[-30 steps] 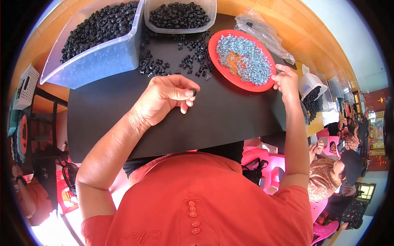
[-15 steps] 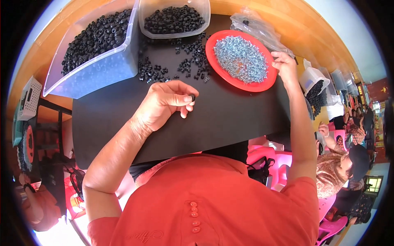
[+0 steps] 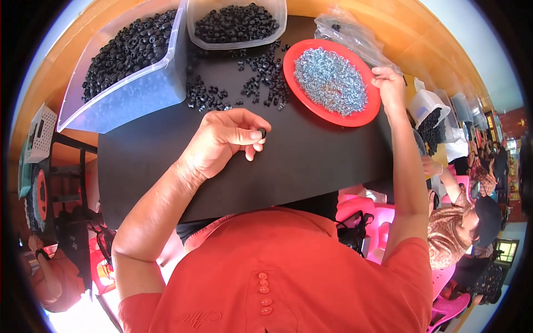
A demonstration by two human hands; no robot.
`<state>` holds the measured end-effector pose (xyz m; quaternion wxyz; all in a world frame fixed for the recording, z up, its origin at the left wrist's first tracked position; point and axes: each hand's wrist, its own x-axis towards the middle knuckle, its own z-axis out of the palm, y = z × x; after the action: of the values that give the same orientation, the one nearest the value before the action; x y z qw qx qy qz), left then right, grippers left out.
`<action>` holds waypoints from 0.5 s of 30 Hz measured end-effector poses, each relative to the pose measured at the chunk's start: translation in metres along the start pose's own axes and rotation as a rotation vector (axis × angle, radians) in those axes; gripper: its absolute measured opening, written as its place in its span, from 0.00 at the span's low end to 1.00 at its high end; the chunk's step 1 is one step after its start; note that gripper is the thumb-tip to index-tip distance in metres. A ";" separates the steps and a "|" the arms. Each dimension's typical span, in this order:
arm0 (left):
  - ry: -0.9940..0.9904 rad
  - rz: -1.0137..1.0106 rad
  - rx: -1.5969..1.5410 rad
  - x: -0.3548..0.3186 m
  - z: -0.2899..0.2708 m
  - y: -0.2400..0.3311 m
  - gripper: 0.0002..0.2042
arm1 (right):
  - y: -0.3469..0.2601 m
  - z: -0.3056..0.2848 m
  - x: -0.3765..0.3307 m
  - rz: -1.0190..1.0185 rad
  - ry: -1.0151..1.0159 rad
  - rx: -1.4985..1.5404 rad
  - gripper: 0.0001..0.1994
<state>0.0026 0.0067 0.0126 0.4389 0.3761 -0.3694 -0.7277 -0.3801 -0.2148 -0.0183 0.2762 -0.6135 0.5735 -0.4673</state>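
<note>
My left hand (image 3: 225, 139) is over the middle of the dark table (image 3: 316, 161), pinching a small black ring-shaped plastic part (image 3: 262, 133) between thumb and forefinger. Its other fingers are curled below. On the right, my right hand (image 3: 390, 91) has its thumb and fingers on the right rim of a red plate (image 3: 336, 116). That plate carries a wide heap of small shiny silvery-clear pieces (image 3: 330, 80). Left of the plate, loose black parts (image 3: 266, 77) lie scattered, with a few glinting pieces at their near edge.
A big translucent bin (image 3: 130, 100) full of black parts stands at the left, beside a smaller clear tub (image 3: 236, 44) of them. Behind the plate lies a clear plastic bag (image 3: 352, 39). Another person (image 3: 452, 227) sits at the right near a white container (image 3: 427, 105).
The red plate has shifted slightly right and toward me, its rim now at my right hand's fingers, which have closed in. My left hand stays nearly still with the black part.
</note>
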 end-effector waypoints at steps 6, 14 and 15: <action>-0.005 0.001 0.018 0.000 0.001 0.000 0.10 | 0.002 0.001 0.006 0.003 0.020 0.009 0.13; -0.022 -0.003 0.014 0.001 0.001 -0.002 0.11 | -0.012 0.004 -0.007 0.019 -0.106 0.046 0.12; -0.024 -0.005 0.016 0.000 0.002 -0.002 0.11 | -0.008 0.003 -0.004 0.021 -0.104 0.046 0.12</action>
<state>0.0003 0.0074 0.0117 0.4296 0.3718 -0.3792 -0.7303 -0.3737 -0.2101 -0.0139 0.3246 -0.6244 0.5540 -0.4448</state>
